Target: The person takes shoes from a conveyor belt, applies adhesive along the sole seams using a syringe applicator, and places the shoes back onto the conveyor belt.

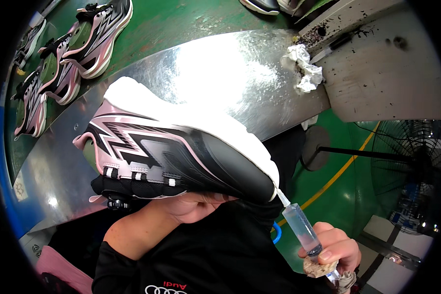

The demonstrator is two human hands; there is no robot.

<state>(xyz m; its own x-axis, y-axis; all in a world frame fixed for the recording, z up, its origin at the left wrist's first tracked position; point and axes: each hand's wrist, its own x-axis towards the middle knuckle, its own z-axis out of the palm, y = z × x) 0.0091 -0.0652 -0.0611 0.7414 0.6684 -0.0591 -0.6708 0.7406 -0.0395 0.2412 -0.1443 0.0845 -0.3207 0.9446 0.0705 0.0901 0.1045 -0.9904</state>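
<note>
A pink, black and grey sneaker [147, 147] with a thick white sole [181, 115] lies on its side in the air, sole up, toe to the right. My left hand [193, 207] is closed on its upper from below; the shoe covers most of the fingers. A clear syringe [303, 229] with bluish liquid is gripped in my right hand [335, 247]. Its narrow white tip meets the seam between sole and upper at the toe. Beige wrapping [319, 267] surrounds the syringe's rear end by my fingers.
A shiny metal ledge [147, 73] curves behind the shoe. Several similar sneakers [95, 44] stand on the green surface [181, 19] at far left. Crumpled white tissue [306, 71] lies beside a stained panel [387, 73]. A black fan [416, 157] stands at right.
</note>
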